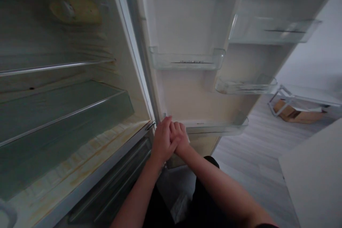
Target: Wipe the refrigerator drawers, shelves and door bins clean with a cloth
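My left hand (161,141) and my right hand (179,136) are pressed together at the lower hinge-side corner of the open fridge door (187,96). The left fingers are close together and point forward, with the thumb lying across the right hand. My right hand is curled closed, and a small white edge shows beside it, too little to name. What lies between the palms is hidden. Just right of the hands runs the lowest clear door bin (216,130). A metal hinge piece (150,125) sits to their left on the fridge frame.
On the left, the fridge interior has a glass shelf (53,67), a greenish clear drawer (66,121) and a yellowed, stained ledge (88,164). More clear bins (187,60) line the door. A cardboard box (299,112) lies on the wood-look floor (240,160) under a white-framed object (312,94).
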A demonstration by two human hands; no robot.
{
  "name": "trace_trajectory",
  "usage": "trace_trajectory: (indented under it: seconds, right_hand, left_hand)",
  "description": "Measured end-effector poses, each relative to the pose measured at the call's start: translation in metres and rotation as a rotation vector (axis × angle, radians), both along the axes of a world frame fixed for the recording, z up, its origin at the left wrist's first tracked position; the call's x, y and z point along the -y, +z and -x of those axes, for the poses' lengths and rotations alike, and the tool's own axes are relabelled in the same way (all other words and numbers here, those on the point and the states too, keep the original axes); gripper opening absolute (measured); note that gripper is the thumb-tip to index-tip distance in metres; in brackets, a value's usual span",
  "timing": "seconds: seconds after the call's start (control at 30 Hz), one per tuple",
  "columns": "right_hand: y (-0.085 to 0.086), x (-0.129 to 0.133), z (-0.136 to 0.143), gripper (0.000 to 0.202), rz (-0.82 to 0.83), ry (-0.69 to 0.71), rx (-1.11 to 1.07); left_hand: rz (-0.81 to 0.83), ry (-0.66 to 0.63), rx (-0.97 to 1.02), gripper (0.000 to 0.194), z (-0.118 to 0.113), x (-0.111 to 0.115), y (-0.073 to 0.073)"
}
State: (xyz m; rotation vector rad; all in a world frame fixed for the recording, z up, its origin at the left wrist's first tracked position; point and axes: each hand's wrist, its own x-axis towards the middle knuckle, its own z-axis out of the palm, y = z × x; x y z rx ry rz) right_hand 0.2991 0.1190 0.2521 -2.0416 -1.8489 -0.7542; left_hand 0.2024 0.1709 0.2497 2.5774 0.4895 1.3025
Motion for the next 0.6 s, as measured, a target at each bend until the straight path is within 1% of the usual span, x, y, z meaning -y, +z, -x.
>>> trace_trajectory:
  seconds: [0.07,0.13,0.17,0.23,0.3,0.4,0.5,0.57,0.6]
  right_hand:
    - [-0.007,0.005,-0.014,0.021,-0.070,0.105,0.039]
    - [-0.009,0.019,-0.039,0.028,-0.123,0.169,0.087]
    - [-0.009,0.028,-0.054,0.033,-0.148,0.174,0.109]
    - [-0.008,0.047,-0.086,0.036,-0.184,0.145,0.145]
    - [-0.007,0.066,-0.121,0.030,-0.205,0.085,0.153]
    - [-0.011,0.093,-0.175,0.019,-0.242,-0.012,0.149]
    - [-0.027,0.106,-0.219,0.022,-0.374,-0.064,0.094]
    - [-0.040,0.104,-0.233,0.032,-0.508,-0.088,0.021]
    - [-0.047,0.099,-0.233,0.038,-0.581,-0.109,-0.024]
  left_hand:
    - [-0.014,0.031,-0.038,0.076,-0.001,-0.002,-0.001]
    - [-0.045,0.039,-0.067,0.078,0.001,0.000,-0.003]
    - [-0.062,0.036,-0.074,0.078,0.001,0.002,-0.004]
    - [-0.093,0.029,-0.075,0.075,-0.001,0.006,-0.004]
    - [-0.109,0.034,-0.085,0.071,-0.007,0.008,-0.004]
    - [-0.140,0.070,-0.146,0.054,-0.019,0.005,-0.002]
    - [-0.182,0.116,-0.190,0.033,-0.028,0.000,0.000]
    - [-0.191,0.145,-0.190,0.024,-0.032,-0.001,0.000]
    - [-0.191,0.158,-0.185,0.021,-0.033,0.000,-0.001]
